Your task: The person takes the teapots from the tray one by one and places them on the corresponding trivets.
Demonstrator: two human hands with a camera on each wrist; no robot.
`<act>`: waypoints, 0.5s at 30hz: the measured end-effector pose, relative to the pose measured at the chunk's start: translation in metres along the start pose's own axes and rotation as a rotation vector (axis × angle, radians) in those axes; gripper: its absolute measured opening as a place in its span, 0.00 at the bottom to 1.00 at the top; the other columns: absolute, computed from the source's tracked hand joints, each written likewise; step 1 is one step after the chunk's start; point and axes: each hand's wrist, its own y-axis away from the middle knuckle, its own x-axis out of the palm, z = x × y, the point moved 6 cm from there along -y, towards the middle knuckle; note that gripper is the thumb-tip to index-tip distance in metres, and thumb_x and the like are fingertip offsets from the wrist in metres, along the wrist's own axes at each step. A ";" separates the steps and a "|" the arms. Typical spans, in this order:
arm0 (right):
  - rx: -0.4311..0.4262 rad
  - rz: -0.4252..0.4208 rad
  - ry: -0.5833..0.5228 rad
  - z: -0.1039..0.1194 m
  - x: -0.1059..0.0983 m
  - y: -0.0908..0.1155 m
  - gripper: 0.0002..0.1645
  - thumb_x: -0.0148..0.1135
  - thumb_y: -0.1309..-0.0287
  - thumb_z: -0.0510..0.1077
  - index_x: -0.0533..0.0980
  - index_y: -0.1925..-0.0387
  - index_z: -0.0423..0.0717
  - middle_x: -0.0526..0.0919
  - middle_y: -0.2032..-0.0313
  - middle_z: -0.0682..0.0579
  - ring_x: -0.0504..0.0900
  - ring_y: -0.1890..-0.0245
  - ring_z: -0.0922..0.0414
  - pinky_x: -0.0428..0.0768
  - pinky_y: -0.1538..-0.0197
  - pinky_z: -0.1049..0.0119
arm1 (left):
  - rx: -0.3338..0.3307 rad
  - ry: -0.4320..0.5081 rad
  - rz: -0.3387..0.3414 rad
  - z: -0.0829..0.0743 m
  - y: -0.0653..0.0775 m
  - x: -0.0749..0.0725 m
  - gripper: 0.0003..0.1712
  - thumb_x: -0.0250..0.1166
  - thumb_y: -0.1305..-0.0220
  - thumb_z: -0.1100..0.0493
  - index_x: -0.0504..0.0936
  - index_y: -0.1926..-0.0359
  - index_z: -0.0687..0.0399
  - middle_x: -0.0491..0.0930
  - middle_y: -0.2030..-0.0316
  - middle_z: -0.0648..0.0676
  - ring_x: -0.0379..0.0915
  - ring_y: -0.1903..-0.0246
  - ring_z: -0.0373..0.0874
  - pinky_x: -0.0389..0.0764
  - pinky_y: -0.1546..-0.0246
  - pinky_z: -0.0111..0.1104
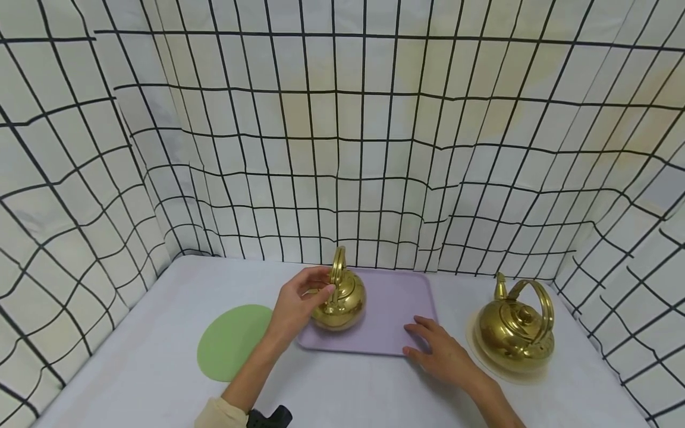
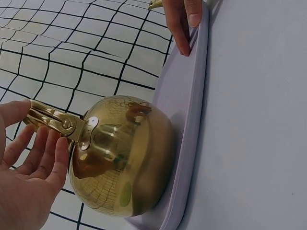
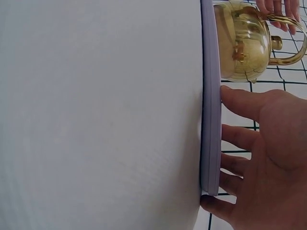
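Note:
A shiny brass kettle stands upright on the left part of a lilac tray. My left hand is at its arched handle, thumb and fingertips on either side of it; the left wrist view has this handle between them. Fingers spread and fairly straight, my right hand rests at the tray's front right corner. Seen from the right wrist, the thumb touches the tray's edge.
A second brass kettle sits on a pale round mat at the right. To the left lies a green round mat, partly behind my left forearm. White cloth with black grid lines encloses the back and sides of the white table.

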 end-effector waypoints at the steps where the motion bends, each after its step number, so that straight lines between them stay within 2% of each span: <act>1: 0.001 0.000 0.001 0.000 0.000 0.000 0.30 0.72 0.37 0.53 0.78 0.36 0.47 0.73 0.28 0.39 0.70 0.27 0.34 0.71 0.30 0.33 | 0.000 0.002 0.001 0.000 0.000 0.001 0.23 0.72 0.33 0.58 0.81 0.39 0.55 0.84 0.46 0.59 0.81 0.46 0.46 0.81 0.44 0.25; 15: -0.007 0.005 0.003 0.000 0.000 0.000 0.30 0.71 0.36 0.54 0.78 0.36 0.47 0.72 0.28 0.38 0.70 0.27 0.33 0.72 0.31 0.32 | -0.012 0.012 -0.005 0.002 0.001 0.003 0.23 0.72 0.33 0.58 0.82 0.39 0.54 0.85 0.46 0.59 0.82 0.46 0.45 0.81 0.43 0.26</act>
